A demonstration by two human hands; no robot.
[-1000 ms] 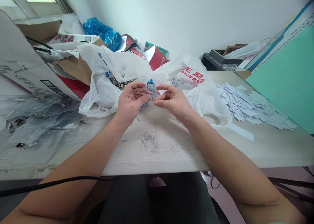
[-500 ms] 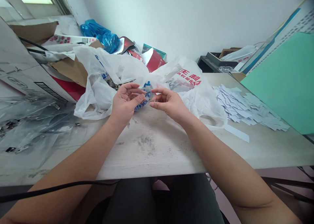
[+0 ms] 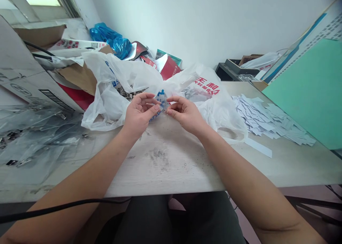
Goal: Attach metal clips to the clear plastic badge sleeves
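Note:
My left hand [image 3: 141, 113] and my right hand [image 3: 186, 113] face each other above the table, fingertips a short gap apart. Between them is a small clear plastic bag [image 3: 164, 105], hard to make out against the blue print behind it. Thumb and fingers of the left hand are closed on its left side, while the right hand pinches its right side. Just behind the hands lies a white plastic bag [image 3: 105, 107] with small metal pieces [image 3: 130, 91] in its opening. A second white bag with red print [image 3: 207, 85] sits behind the right hand.
Clear plastic bags with small metal parts [image 3: 34, 140] cover the table's left side. A cardboard box [image 3: 29, 83] stands behind them. White paper slips [image 3: 256, 115] are heaped at the right, near a green board [image 3: 310, 94]. A black cable [image 3: 66, 203] crosses the front left edge.
The fingertips have drawn slightly closer together, and the right hand's thumb and fingers have closed more tightly. The view has tilted slightly; the bags and slips stay in place.

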